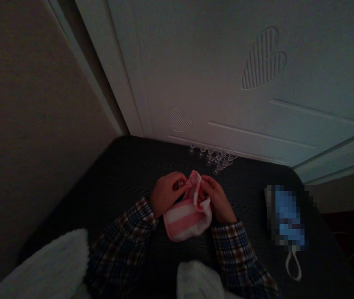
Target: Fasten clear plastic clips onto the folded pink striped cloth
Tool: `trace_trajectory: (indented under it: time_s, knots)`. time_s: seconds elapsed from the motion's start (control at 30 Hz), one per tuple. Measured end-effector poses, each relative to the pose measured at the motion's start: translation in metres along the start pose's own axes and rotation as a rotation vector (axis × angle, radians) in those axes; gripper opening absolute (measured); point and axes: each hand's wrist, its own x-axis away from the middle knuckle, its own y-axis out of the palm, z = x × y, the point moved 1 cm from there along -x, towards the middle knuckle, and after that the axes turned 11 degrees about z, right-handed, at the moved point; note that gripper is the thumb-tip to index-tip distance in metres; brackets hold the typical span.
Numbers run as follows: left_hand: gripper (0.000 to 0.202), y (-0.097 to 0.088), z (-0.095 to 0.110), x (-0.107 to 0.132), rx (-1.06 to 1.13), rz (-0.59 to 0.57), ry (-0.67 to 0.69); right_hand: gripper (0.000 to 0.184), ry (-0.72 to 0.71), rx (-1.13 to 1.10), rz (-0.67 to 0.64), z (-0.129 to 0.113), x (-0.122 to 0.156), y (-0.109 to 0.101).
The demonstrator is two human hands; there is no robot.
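Note:
A cloth (185, 222) with pink and white stripes is bunched up between my hands above the dark table. My left hand (167, 194) is closed in a pinch at the cloth's upper left edge, thumb against fingers. On the other side, my right hand (220, 201) grips a raised fold of the same cloth. The fingertips are partly hidden by the fabric, and the dim light blurs any small thing between them. Just beyond the cloth lie several small clear plastic pieces (217, 160) with rings and round bases, like suction-cup hooks.
The dark wood-grain table (102, 182) meets a white panel (195, 62) with heart reliefs. At the right lies a pixelated blue item (289, 220) with a white strap loop (293, 268). White fluffy fabric (49, 265) is at lower left, and another white cloth (198, 280) at bottom centre.

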Motion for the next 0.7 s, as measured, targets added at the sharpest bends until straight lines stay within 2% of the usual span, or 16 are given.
trace_trajectory:
  time_s: [0.13,0.27,0.4,0.57,0.7]
  knots:
    - [0.021,-0.002,0.003,0.0,0.007,0.032,0.049,0.027,-0.058,0.088,-0.031,-0.004,0.001,0.005]
    - [0.019,-0.003,0.003,0.001,0.012,0.026,0.048,0.027,-0.186,0.19,-0.003,-0.008,0.0,0.007]
    - [0.016,-0.003,0.004,0.001,0.042,0.022,0.051,0.027,-0.243,0.179,-0.009,-0.01,0.001,0.008]
    - [0.015,-0.001,0.003,0.001,0.083,0.02,0.001,0.025,-0.295,0.172,0.04,-0.013,0.005,0.01]
    - [0.016,-0.001,0.001,0.0,0.113,0.021,-0.085,0.028,-0.281,0.192,0.052,-0.015,0.007,0.009]
